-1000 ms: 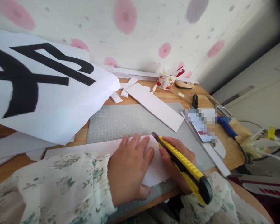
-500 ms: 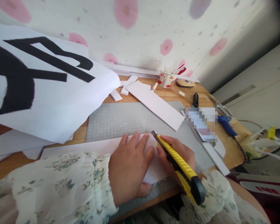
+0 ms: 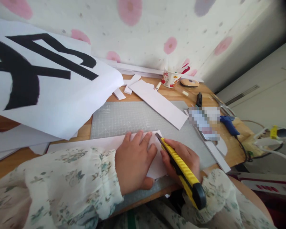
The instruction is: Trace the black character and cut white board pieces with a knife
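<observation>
My left hand (image 3: 136, 162) lies spread on a long white board (image 3: 85, 144), pressing it against the grey cutting mat (image 3: 119, 117). My right hand (image 3: 181, 159) is wrapped round a yellow and black utility knife (image 3: 184, 170). The knife slants across the view, its tip at the board's right end, just right of my left fingers. A second white board (image 3: 159, 105) rests at a slant over the back of the mat. Part of the long board is hidden under my left hand and sleeve.
A big white sheet with black shapes (image 3: 62, 101) covers the left side. Behind are small white strips (image 3: 132, 83), a paper cup (image 3: 171, 78) and a computer mouse (image 3: 189, 82). At the right lie a blurred-out object (image 3: 203, 124), a blue glue gun (image 3: 229, 125) and scissors (image 3: 226, 109).
The whole view has shifted slightly, with the table things a little higher in it. Both hands keep nearly the same places, and the knife remains in my right hand.
</observation>
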Tool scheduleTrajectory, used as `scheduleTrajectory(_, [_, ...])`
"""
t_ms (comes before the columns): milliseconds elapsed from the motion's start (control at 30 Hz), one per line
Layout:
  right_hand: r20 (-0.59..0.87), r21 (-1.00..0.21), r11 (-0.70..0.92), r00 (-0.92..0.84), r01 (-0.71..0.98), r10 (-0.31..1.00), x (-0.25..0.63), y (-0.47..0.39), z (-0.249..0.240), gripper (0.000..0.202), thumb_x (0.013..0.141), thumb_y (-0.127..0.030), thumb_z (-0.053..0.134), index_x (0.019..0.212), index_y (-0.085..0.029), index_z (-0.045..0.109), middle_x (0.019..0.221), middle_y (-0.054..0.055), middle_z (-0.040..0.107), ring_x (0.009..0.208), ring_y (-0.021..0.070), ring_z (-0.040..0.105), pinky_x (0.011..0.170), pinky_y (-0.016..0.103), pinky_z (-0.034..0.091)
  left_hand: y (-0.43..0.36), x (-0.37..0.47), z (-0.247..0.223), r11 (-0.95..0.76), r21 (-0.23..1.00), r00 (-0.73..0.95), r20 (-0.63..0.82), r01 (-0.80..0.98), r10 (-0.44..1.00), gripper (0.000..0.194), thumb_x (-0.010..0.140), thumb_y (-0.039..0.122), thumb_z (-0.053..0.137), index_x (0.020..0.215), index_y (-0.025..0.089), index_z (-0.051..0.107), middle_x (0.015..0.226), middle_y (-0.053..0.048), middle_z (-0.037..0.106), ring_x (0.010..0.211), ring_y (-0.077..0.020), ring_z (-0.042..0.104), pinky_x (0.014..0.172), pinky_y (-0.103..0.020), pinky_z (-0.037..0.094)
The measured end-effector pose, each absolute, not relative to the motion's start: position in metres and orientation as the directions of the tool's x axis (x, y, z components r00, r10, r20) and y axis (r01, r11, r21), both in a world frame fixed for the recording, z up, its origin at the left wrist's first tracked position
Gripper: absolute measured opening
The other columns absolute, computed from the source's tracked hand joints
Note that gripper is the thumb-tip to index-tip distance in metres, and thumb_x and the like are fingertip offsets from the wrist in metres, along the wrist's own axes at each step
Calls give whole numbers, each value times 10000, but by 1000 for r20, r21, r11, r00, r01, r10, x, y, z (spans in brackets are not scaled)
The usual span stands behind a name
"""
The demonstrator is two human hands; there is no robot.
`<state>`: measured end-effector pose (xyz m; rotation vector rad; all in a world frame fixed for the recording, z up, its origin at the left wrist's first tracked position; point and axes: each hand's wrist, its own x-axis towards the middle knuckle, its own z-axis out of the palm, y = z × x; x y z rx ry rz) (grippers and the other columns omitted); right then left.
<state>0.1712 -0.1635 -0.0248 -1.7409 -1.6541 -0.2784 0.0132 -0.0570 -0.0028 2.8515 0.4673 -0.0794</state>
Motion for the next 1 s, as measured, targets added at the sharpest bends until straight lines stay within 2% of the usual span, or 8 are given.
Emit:
scheduleTrajectory(267, [604, -357, 86, 160, 930, 780, 168, -173, -21, 208, 884, -212, 612, 1088, -236, 645, 821, 56, 779, 712, 229, 771, 634, 297, 638, -57, 14, -2, -923, 202, 944, -105, 329, 313, 868, 680, 629, 807, 1355, 146, 556, 1621, -267, 336, 1437, -505, 347, 1096, -715, 305])
scheduleTrajectory(467, [606, -361, 122, 133, 925, 784, 169, -181, -23, 243, 884, -198, 617, 1124, -233, 626, 859, 56, 777, 724, 213, 765, 648, 296, 644, -57, 15, 2, -926, 187, 942, -136, 329, 308, 908, 689, 633, 806, 1375, 97, 547, 1618, -282, 331, 1435, -512, 344, 1096, -733, 317])
scheduleTrajectory(733, [626, -318, 142, 95, 937, 774, 166, -194, -22, 263, 891, -185, 602, 1153, -215, 600, 822, 74, 756, 676, 218, 748, 595, 300, 632, -59, 13, 4, -938, 140, 948, -62, 318, 312, 896, 701, 652, 797, 1353, 81, 567, 1579, -278, 406, 1399, -486, 417, 1074, -704, 383])
scheduleTrajectory(1000, [620, -331, 124, 116, 935, 776, 160, -211, -27, 308, 893, -175, 605, 1197, -221, 579, 824, 79, 742, 660, 217, 730, 594, 316, 625, -58, 14, 5, -937, 146, 948, -79, 318, 310, 884, 691, 614, 810, 1387, 127, 563, 1581, -276, 403, 1403, -500, 413, 1059, -705, 388])
